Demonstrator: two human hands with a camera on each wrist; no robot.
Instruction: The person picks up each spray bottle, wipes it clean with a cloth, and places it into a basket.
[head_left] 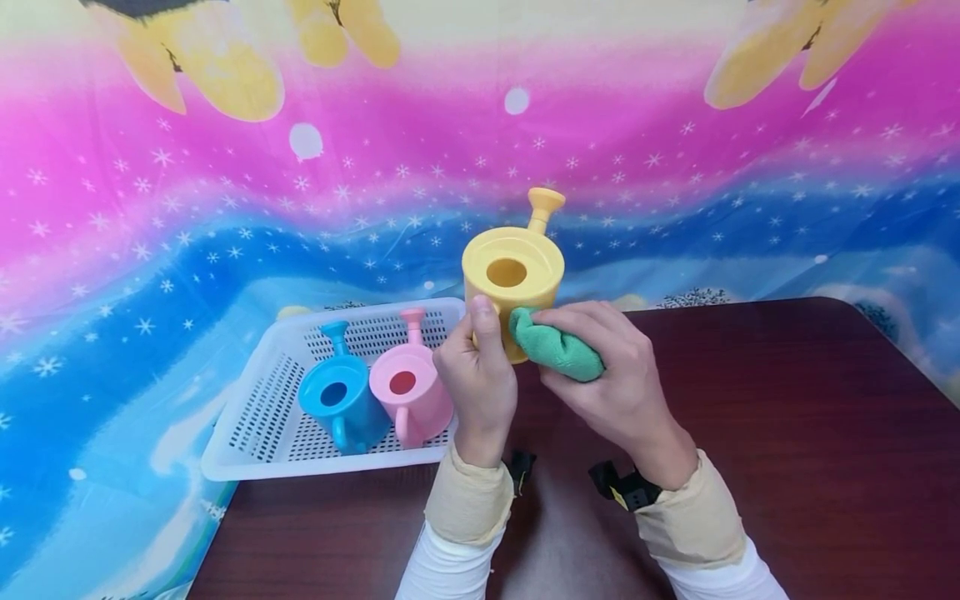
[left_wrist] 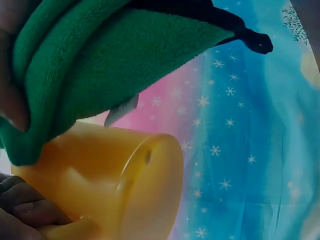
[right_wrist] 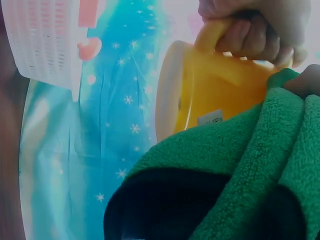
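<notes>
My left hand [head_left: 480, 379] grips the handle of a yellow watering can [head_left: 542, 287], its thumb along the top. The can is held up over the table, its spout pointing away. A folded green cloth [head_left: 561, 348] with dark edging is bunched in my right hand [head_left: 618, 375], pressed against the can's right side. In the left wrist view the cloth [left_wrist: 100, 70] covers part of the can's body [left_wrist: 100, 170], and the bottom shows. From the right wrist, my left fingers [right_wrist: 252, 37] appear wrapped around the handle, and a small white label [right_wrist: 210, 118] shows near the cloth.
On the left stands a white perforated plastic basket [head_left: 240, 462] holding a blue watering can [head_left: 360, 408] and a pink one [head_left: 429, 400] side by side. The dark wooden table [head_left: 810, 433] extends to the right. A colourful snowflake-printed cloth [head_left: 420, 150] hangs behind it.
</notes>
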